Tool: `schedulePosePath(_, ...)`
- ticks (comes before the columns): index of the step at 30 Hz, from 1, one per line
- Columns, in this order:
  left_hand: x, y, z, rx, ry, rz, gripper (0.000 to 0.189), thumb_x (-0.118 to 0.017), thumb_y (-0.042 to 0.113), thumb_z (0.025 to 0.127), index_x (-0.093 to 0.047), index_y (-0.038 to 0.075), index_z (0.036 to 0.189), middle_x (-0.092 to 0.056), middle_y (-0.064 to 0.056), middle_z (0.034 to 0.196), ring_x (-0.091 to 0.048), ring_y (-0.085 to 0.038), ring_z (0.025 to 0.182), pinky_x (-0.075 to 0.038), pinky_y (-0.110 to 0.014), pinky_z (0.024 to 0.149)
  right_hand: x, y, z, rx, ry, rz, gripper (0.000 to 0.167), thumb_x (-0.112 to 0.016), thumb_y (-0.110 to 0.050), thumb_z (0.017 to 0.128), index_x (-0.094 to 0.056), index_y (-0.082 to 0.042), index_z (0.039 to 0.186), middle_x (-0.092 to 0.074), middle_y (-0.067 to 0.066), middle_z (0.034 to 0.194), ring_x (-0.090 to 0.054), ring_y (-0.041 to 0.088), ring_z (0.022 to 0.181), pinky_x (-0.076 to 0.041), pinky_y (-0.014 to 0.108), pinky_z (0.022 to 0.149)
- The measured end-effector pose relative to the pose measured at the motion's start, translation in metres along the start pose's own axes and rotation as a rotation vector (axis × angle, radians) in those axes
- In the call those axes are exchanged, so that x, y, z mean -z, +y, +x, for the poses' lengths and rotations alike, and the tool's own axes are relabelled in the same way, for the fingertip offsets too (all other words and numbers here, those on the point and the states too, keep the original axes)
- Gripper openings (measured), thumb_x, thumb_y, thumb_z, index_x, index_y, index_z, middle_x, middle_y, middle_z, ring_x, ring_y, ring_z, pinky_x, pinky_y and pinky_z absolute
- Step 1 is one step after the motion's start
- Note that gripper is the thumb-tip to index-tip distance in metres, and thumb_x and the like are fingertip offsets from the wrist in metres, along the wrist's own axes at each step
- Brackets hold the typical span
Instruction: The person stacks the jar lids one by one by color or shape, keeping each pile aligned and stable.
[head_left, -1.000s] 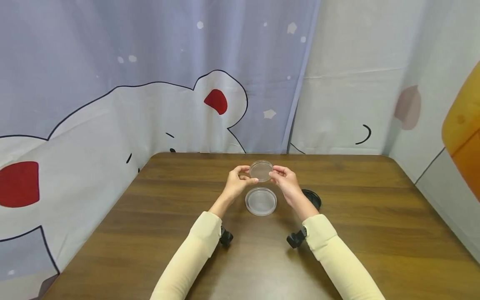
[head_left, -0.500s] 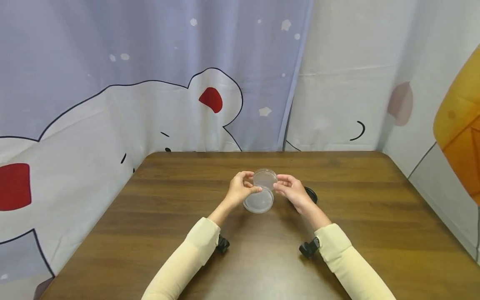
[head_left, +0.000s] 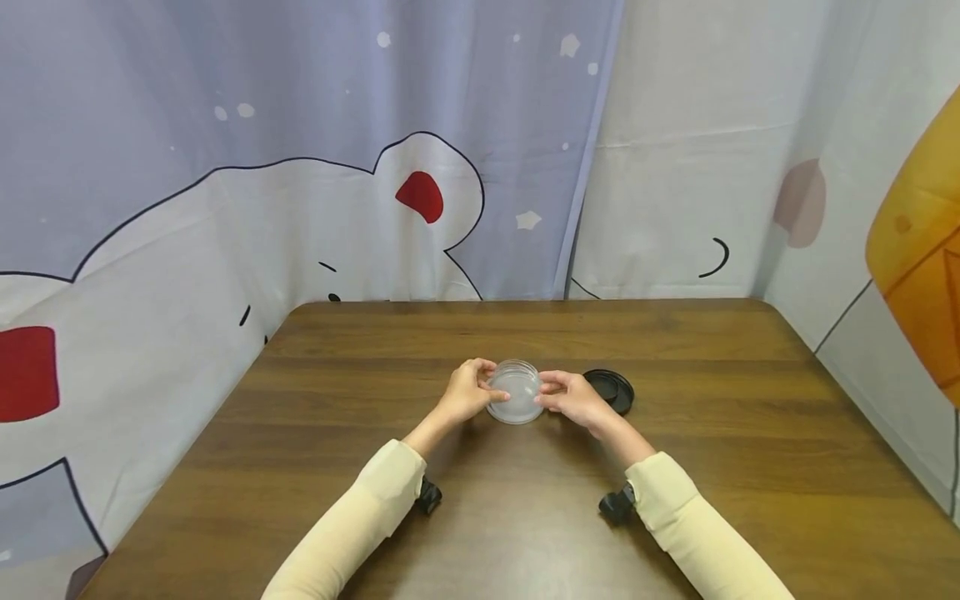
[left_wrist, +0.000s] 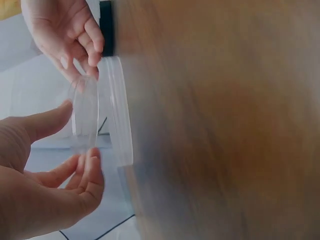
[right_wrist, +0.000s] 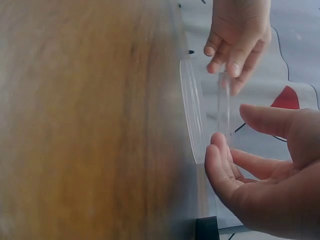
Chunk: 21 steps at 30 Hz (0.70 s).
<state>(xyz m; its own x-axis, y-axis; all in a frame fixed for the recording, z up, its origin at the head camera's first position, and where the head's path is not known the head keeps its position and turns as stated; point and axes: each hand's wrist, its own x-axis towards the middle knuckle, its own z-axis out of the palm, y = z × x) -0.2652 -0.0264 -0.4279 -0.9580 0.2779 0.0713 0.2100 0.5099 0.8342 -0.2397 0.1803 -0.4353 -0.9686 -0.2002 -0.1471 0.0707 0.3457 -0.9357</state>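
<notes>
A small clear petri dish [head_left: 516, 374] is held by both hands just above a larger clear petri dish [head_left: 514, 416] that rests on the table. My left hand [head_left: 465, 393] pinches its left edge between thumb and fingers. At the opposite edge, my right hand [head_left: 576, 400] pinches it the same way. Seen from the side in the left wrist view, the small dish [left_wrist: 86, 117] and the larger dish [left_wrist: 120, 112] have a narrow gap between them. The right wrist view also shows the small dish [right_wrist: 223, 105] apart from the larger one [right_wrist: 191, 112].
Black round pieces [head_left: 619, 393], a smaller one apparently on a larger one, lie on the wooden table [head_left: 360, 375] right beside the right hand. A printed curtain [head_left: 300, 233] hangs behind the table's far edge.
Both hands have lowered the small dish toward the larger dish, which stays on the table. The black pieces, partly hidden behind the right arm before, now show more fully.
</notes>
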Motion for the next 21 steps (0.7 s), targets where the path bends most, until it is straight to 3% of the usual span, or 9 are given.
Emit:
schedulePosePath(5, 0.0036, -0.0020, -0.0012, 0.029, -0.053, 0.026, 0.051, -0.082, 0.007, 0.075, -0.059, -0.009, 0.118, -0.064, -0.024, 0.112, -0.065, -0.027, 0.090, -0.056, -0.032, 0.077, 0.0009, 0.0009, -0.0006, -0.018, -0.028, -0.023, 0.055, -0.066, -0.008, 0.090, -0.046, 0.009, 0.138, -0.057, 0.028, 0.130, -0.061, 0.026, 0.110, -0.055, 0.030, 0.087)
schedulePosePath(15, 0.0030, -0.0088, -0.0006, 0.044, -0.121, 0.026, 0.048, -0.081, 0.006, 0.076, -0.060, -0.009, 0.116, -0.065, -0.022, 0.110, -0.065, -0.024, 0.090, -0.056, -0.031, 0.082, 0.0031, 0.0071, -0.0018, -0.049, -0.051, -0.020, 0.056, -0.067, -0.010, 0.090, -0.046, 0.011, 0.137, -0.057, 0.027, 0.130, -0.063, 0.019, 0.105, -0.056, 0.033, 0.089)
schedulePosePath(21, 0.0028, -0.0094, -0.0005, 0.031, -0.130, 0.072, 0.047, -0.081, 0.003, 0.075, -0.060, -0.010, 0.115, -0.065, -0.021, 0.109, -0.061, -0.019, 0.085, -0.054, -0.028, 0.080, 0.0048, 0.0083, -0.0022, -0.042, -0.058, -0.011, 0.057, -0.067, -0.010, 0.090, -0.046, 0.010, 0.138, -0.058, 0.026, 0.129, -0.063, 0.018, 0.106, -0.056, 0.033, 0.091)
